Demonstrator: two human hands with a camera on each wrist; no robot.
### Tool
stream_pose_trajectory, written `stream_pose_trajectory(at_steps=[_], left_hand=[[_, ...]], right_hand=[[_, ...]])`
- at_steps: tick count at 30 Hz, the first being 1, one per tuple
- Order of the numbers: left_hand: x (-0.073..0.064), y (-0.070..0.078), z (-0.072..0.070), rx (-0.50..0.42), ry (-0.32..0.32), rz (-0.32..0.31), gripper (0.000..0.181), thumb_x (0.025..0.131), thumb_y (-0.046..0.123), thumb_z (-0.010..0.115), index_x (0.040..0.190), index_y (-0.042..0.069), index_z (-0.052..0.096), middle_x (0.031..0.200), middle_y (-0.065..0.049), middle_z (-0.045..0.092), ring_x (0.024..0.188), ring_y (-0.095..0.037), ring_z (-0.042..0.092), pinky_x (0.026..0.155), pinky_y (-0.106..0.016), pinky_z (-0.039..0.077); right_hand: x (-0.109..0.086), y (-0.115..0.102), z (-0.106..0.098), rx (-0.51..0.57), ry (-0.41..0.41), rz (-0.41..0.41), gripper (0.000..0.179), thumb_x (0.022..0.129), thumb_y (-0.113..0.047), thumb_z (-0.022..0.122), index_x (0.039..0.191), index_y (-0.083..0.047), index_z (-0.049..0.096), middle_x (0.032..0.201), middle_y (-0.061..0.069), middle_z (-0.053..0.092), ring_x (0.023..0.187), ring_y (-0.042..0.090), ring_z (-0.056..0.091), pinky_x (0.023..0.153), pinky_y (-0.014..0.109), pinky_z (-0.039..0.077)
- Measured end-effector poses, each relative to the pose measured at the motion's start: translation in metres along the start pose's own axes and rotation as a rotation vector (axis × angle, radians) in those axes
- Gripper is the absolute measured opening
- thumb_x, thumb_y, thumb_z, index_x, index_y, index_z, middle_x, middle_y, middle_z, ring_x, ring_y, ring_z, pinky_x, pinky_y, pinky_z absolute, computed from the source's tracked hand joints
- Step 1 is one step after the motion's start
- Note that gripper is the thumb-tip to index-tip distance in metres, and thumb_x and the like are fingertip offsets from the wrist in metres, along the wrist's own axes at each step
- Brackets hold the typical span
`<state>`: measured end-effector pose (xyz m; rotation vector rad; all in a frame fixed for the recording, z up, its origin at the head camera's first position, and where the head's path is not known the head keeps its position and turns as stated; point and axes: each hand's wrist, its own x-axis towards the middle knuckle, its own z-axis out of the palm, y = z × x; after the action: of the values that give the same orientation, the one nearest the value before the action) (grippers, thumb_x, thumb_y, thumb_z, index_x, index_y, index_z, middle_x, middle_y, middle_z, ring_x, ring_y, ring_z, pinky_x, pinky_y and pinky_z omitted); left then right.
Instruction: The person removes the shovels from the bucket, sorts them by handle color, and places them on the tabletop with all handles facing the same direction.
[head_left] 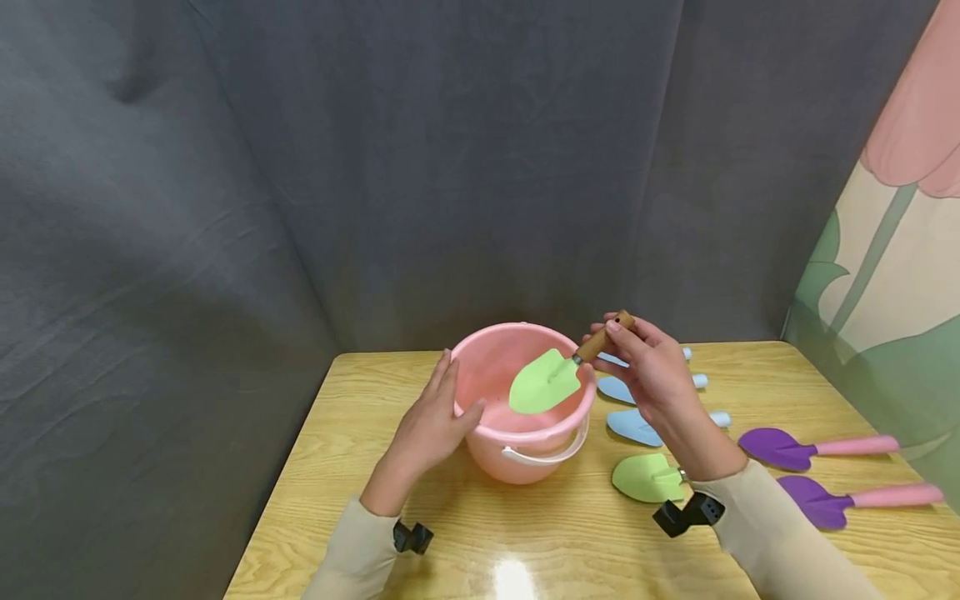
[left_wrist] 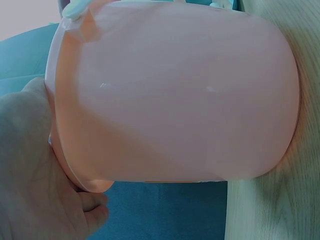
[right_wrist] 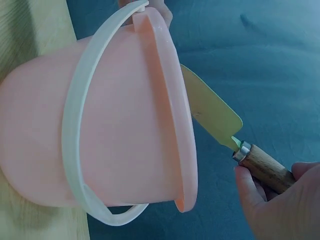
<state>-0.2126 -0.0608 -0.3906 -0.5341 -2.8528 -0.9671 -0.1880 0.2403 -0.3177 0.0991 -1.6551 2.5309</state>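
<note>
A pink bucket (head_left: 517, 467) with a white handle (head_left: 551, 457) stands on the table. My left hand (head_left: 431, 421) grips its rim on the left side, the thumb lying over the front edge. In the left wrist view that hand (left_wrist: 35, 165) is against the rim, and the bucket wall (left_wrist: 190, 95) fills most of the picture. My right hand (head_left: 656, 367) holds a green trowel (head_left: 546, 382) by its wooden grip. The trowel's blade tilts down over the bucket's mouth. From the right wrist, part of the blade (right_wrist: 212, 110) is hidden behind the rim.
A second green trowel (head_left: 647, 478) lies under my right forearm. Several blue-bladed trowels (head_left: 633, 427) lie right of the bucket, partly hidden by my hand. Two purple trowels (head_left: 780, 450) with pink handles lie farther right. A dark curtain (head_left: 480, 167) hangs behind the table.
</note>
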Motion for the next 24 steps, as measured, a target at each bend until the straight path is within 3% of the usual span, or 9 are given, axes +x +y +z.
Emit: stream_pose_trajectory(at_steps=[12, 24], left_hand=[[0.0, 0.001, 0.0, 0.007, 0.002, 0.006, 0.085, 0.099, 0.053, 0.055, 0.162, 0.009, 0.018, 0.171, 0.0, 0.001, 0.153, -0.028, 0.024, 0.115, -0.056, 0.036], [0.0, 0.0, 0.001, 0.012, 0.004, 0.01, 0.086, 0.099, 0.056, 0.053, 0.163, 0.01, 0.018, 0.171, 0.0, 0.0, 0.153, -0.028, 0.024, 0.115, -0.056, 0.035]], right_hand=[[-0.013, -0.008, -0.017, 0.143, -0.029, -0.019, 0.01, 0.099, -0.006, 0.064, 0.107, -0.006, 0.068, 0.101, 0.008, 0.076, 0.096, 0.019, 0.074, 0.082, 0.037, 0.06], [-0.031, -0.009, -0.035, 0.263, 0.01, -0.008, 0.011, 0.099, -0.003, 0.061, 0.107, -0.004, 0.07, 0.102, 0.011, 0.076, 0.098, 0.022, 0.075, 0.08, 0.039, 0.061]])
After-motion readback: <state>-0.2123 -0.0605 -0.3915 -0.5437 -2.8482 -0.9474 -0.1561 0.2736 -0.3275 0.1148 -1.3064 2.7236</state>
